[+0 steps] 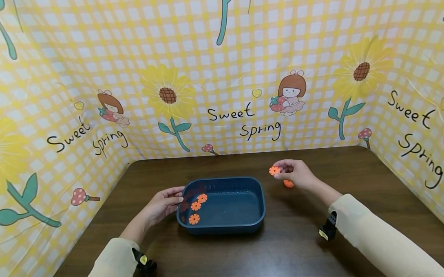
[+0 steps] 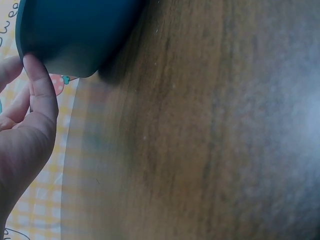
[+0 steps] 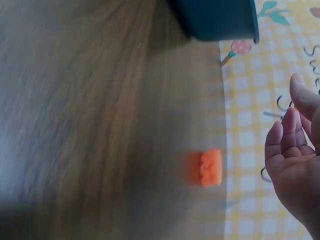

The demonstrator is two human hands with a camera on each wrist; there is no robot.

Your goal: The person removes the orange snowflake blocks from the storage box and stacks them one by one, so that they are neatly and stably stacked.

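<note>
On the table stands a dark blue rectangular basin (image 1: 225, 227). Its left rim is pinched between thumb and fingers of my left hand (image 1: 159, 208); the left wrist view shows the thumb (image 2: 41, 85) against the outer wall. Three orange notched plastic discs (image 1: 194, 219) lie at the basin's left side. To the right of the basin, my right hand (image 1: 298, 174) pinches another orange notched disc (image 1: 274, 170) above the table. Just below that hand is a small stack of orange discs (image 3: 211, 167). The held disc cannot be seen in the right wrist view.
The dark brown wooden table (image 1: 226, 260) carries the basin. A yellow checked cloth (image 1: 223, 73) with flowers and lettering hangs behind and at both sides. Each wrist wears a black camera strap, such as the right camera (image 1: 328, 228).
</note>
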